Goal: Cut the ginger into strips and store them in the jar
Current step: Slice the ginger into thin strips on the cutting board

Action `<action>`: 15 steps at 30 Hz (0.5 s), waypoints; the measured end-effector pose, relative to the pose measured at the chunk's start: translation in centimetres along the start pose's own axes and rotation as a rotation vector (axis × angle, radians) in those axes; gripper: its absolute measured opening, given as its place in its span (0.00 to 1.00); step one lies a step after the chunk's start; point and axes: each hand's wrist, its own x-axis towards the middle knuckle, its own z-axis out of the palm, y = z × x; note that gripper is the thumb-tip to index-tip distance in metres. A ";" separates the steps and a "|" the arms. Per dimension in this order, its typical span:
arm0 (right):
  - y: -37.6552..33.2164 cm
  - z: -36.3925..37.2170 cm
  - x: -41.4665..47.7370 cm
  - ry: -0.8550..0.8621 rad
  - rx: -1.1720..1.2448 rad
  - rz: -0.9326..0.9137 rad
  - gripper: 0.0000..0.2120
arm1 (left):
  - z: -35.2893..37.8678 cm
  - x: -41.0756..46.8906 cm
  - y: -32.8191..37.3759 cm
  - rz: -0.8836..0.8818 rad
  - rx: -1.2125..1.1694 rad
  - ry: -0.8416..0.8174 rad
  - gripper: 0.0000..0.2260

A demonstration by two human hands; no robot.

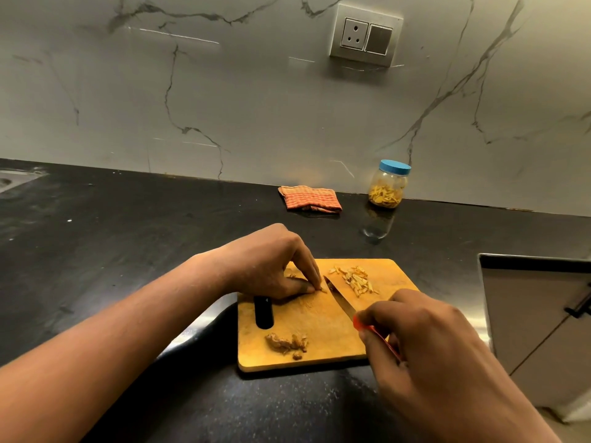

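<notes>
Fingertips (312,274) of the left hand (268,266) pinch a small ginger piece (323,289) down onto the cutting board (319,324), with thumb and curled fingers closing on it from both sides. So little of the piece shows past the fingers that its shape cannot be told.

Just right of those fingertips the knife (341,300) slants across the board, its tip beside the ginger piece. Whether the edge touches the piece is hard to say from this angle. The right hand (425,340) grips the knife's red handle, fingers wrapped round it, over the board's right edge.

Between the two hands, on the far side of the blade, a loose pile of cut strips (355,279) lies on the board. Nearer the person than the left hand, a brown ginger clump (286,343) rests close to the board's near edge. A dark slot (263,311) in the board sits just under the left thumb.

The board lies on the black table (128,251). Well beyond the right hand, against the marble wall, the jar (388,188) stands upright with its blue lid (395,167) on and yellow strips in its lower part. A folded orange checked cloth (309,199) lies on the table beyond the left hand, left of the jar and apart from it. A pale cabinet front (537,321) stands to the right of the right hand. A socket plate (366,35) is set in the wall high above both hands.
</notes>
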 end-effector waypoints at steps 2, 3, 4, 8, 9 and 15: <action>0.0 0.0 0.0 -0.028 -0.004 0.008 0.13 | 0.0 0.0 0.0 0.001 0.007 -0.005 0.09; 0.0 0.0 0.1 -0.027 -0.011 0.008 0.13 | 0.0 0.0 0.0 0.004 0.010 -0.006 0.09; -0.1 0.0 0.1 -0.020 -0.018 0.008 0.13 | 0.0 0.0 0.0 0.005 0.013 -0.006 0.09; -0.3 0.1 0.2 -0.009 -0.029 -0.001 0.13 | 0.0 0.0 0.0 0.007 0.024 -0.008 0.09; -0.3 0.1 0.3 -0.018 -0.029 -0.002 0.13 | 0.0 0.0 0.0 0.009 0.027 -0.009 0.09; 0.0 0.4 1.0 -0.063 -0.071 -0.014 0.13 | -0.1 0.1 0.4 0.038 0.101 -0.004 0.09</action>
